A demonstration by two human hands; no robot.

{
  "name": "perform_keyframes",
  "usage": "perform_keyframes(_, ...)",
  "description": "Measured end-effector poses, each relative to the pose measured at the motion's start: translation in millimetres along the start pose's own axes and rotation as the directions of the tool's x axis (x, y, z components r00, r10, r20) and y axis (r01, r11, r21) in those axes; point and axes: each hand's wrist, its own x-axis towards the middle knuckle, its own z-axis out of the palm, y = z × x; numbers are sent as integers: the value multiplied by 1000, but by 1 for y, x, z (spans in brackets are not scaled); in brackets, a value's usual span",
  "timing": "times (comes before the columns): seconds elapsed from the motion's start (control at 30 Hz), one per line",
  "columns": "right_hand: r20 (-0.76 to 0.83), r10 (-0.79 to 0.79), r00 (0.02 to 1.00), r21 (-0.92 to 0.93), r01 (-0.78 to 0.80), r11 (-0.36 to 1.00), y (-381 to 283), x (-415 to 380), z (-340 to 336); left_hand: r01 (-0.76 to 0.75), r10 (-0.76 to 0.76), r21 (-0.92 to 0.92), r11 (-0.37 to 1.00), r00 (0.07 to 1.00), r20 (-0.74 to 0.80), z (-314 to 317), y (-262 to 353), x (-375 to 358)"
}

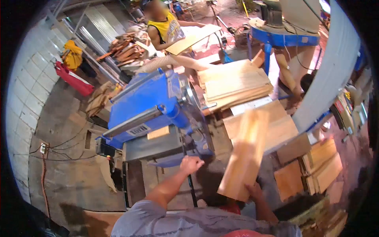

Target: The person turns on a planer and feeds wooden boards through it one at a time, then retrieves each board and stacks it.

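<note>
My right hand [254,192] grips the near end of a long, flat wooden board [244,158], which slants up and away from me. The board's far end overlaps a stack of wide planks. My left hand [191,164] is closed, close to the corner of the dark metal table of a blue thickness planer [140,106]. A black rail [191,187] runs beneath that hand, and I cannot tell what its curled fingers hold. A short piece of pale wood [158,132] shows at the planer's opening, on the dark table [154,146].
Stacked planks [237,81] lie beyond the planer, and more boards [321,166] lie at the right. A person [166,31] across from me holds a wide panel [193,39]. A blue-framed machine [284,35] stands behind. Cables [71,158] cross the left floor.
</note>
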Motion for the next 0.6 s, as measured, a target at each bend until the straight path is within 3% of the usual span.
perform_keyframes(0.07,104,2,995,99,-13,995,-27,-30,7,72,-61,-124,990,994,93,-10,8,2)
perform_keyframes(0.13,177,47,983,102,-66,993,-71,-63,21,84,-89,-389,918,996,3,7,7,7)
perform_keyframes(0.17,187,14,982,58,-25,998,-66,-69,24,166,-93,-752,638,986,139,7,14,10)
perform_keyframes(0.2,204,-24,979,11,23,1000,-62,-73,28,262,-38,-939,224,965,260,8,22,10)
perform_keyframes(0.27,231,-68,971,-14,73,997,-79,-102,50,278,133,-939,-202,958,254,-19,56,-19)
perform_keyframes(0.3,234,-88,968,-85,110,990,-81,-112,61,269,139,-897,-352,962,234,-33,72,-35)
perform_keyframes(0.33,242,-102,965,-154,142,978,-81,-123,75,258,141,-893,-368,965,220,-41,77,-49)
perform_keyframes(0.4,241,-109,964,-200,160,967,-84,-149,110,-55,13,-979,-196,998,-59,-52,75,-84)
perform_keyframes(0.43,246,-124,961,-230,182,956,-87,-161,130,-136,-80,-970,-204,989,-122,-63,71,-101)
perform_keyframes(0.47,261,-113,959,-252,180,951,-88,-173,151,-146,-102,-965,-220,987,-126,-64,55,-110)
perform_keyframes(0.53,368,-251,895,-345,382,857,-87,-197,197,-184,-278,-980,-77,948,-156,-54,17,-124)
perform_keyframes(0.6,565,-328,757,-271,546,793,-84,-220,242,-171,-380,-970,-170,920,-95,-35,-20,-125)
